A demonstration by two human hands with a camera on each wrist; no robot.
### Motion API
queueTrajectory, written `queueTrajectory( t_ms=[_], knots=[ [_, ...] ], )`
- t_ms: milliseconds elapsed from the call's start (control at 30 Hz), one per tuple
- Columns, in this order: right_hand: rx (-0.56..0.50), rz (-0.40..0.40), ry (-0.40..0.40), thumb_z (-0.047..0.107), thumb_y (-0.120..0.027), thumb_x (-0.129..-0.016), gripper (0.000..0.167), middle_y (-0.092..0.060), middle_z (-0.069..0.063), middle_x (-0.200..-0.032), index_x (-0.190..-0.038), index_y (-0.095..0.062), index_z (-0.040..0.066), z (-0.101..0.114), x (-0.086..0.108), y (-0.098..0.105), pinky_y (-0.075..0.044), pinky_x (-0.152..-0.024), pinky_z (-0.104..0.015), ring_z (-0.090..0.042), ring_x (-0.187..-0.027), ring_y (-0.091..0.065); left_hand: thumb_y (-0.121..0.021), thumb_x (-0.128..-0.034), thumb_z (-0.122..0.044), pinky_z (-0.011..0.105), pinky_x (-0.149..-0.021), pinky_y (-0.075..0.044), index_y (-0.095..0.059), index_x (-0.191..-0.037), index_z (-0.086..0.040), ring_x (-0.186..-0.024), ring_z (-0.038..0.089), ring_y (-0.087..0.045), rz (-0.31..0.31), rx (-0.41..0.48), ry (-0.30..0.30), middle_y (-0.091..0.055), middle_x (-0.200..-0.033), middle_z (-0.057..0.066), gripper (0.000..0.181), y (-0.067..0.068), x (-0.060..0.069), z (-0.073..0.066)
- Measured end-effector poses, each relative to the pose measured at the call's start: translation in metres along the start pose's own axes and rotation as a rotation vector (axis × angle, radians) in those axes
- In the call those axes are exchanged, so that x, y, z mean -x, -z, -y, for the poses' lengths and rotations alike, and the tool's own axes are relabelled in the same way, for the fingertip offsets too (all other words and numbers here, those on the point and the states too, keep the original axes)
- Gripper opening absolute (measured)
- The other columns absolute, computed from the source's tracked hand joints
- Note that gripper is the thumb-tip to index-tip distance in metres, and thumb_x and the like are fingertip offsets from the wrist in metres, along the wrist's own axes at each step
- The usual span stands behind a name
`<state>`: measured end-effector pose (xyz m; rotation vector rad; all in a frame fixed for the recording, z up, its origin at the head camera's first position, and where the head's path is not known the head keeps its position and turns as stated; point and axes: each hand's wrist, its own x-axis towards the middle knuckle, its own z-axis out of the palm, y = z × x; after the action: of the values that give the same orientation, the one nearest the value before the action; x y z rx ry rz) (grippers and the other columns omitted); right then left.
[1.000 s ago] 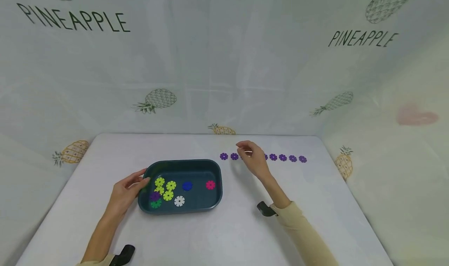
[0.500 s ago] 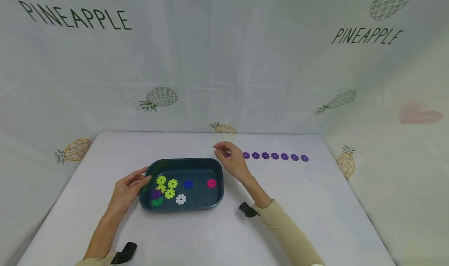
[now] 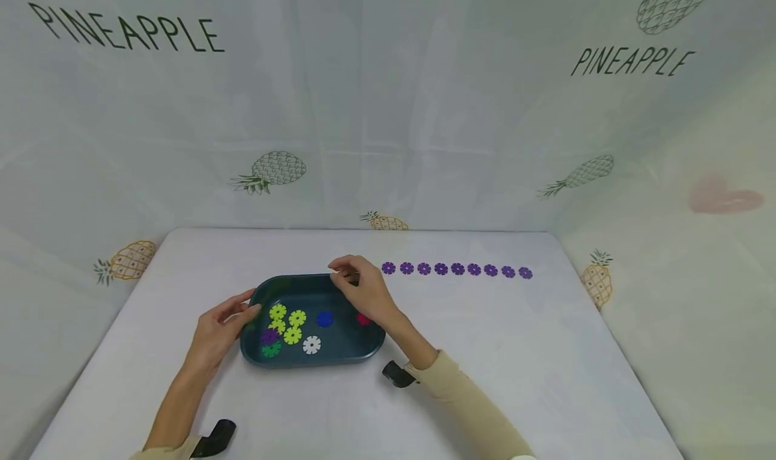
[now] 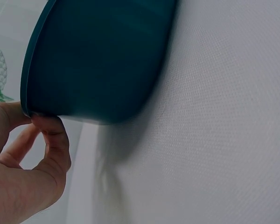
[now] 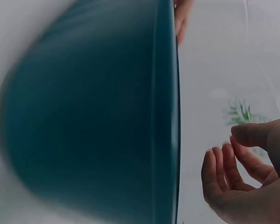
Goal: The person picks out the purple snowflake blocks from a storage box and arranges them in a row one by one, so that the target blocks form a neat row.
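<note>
My left hand (image 3: 219, 329) pinches the left end of a dark teal tray (image 3: 345, 351) between thumb and fingers. In the left wrist view the thumb and a finger clasp the tray's rim (image 4: 25, 70). Over the tray's far right part hovers my right hand (image 3: 366, 293), fingers loosely bent, and nothing shows between them in the right wrist view. Inside lie flower-shaped plastic discs: several yellow ones (image 3: 293, 335), a purple one (image 3: 269, 337), a green one (image 3: 271, 349), a white one (image 3: 312, 345), a blue one (image 3: 325, 319) and a red one (image 3: 362, 319) partly covered by my right hand.
A straight row of several purple flower discs (image 3: 457, 269) lies on the white table (image 3: 515, 352), right of the tray near the back edge. A pale curtain (image 3: 388, 110) with pineapple prints hangs behind and at the sides. Both wrists carry black cameras (image 3: 398, 374).
My right hand has moved left from above the purple row to over the tray, uncovering the whole row. The left hand keeps its hold on the tray, which has stayed in place.
</note>
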<state>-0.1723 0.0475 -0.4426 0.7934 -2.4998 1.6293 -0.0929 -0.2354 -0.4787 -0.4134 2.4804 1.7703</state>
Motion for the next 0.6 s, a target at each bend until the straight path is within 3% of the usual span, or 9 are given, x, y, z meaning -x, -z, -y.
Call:
queueTrajectory(
  t_ms=[600],
  knots=[
    [-0.068, 0.13, 0.03, 0.005, -0.066, -0.1, 0.021, -0.066, -0.015, -0.11, -0.12, -0.067, -0.002, 0.01, -0.004, -0.059, -0.053, -0.087, -0.021, -0.018, -0.098, -0.065, -0.064, -0.0996, -0.051, 0.012, -0.083, -0.048, -0.048, -0.154, -0.012, -0.115, 0.021, -0.046, 0.015, -0.004, 0.011, -0.051, -0.127, 0.01, 0.068, 0.001, -0.002, 0.001]
  ],
)
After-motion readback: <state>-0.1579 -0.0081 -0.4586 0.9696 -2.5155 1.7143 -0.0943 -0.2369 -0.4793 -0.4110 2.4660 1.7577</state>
